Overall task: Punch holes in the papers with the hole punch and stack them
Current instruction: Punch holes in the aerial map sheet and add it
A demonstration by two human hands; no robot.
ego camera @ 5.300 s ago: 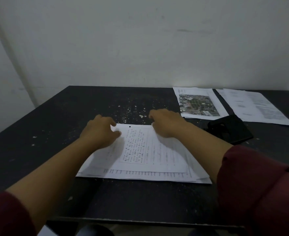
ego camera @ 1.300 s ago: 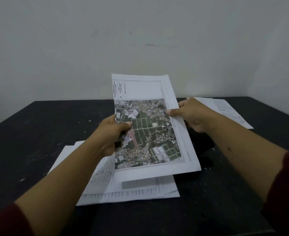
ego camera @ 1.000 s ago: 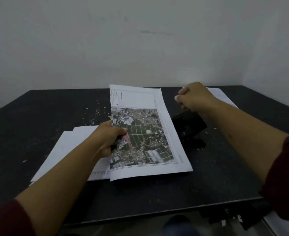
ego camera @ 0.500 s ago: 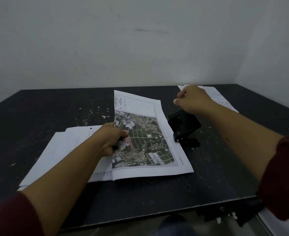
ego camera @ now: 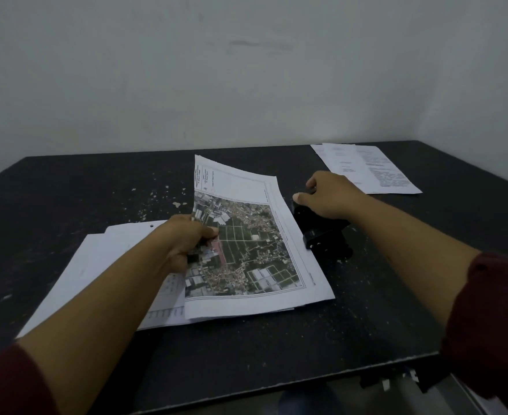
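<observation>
Papers (unpunched) lie beyond hole punch.

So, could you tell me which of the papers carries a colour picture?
The sheet in the left hand; it shows an aerial photo, the others only text.

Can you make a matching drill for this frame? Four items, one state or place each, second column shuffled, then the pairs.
1. map sheet
2. hole punch
3. text pages
4. punched stack

A. far right of the table, untouched
B. under the right hand
C. pinched by the left hand
D. flat beneath the left forearm

Pairs: 1-C, 2-B, 3-A, 4-D
</observation>
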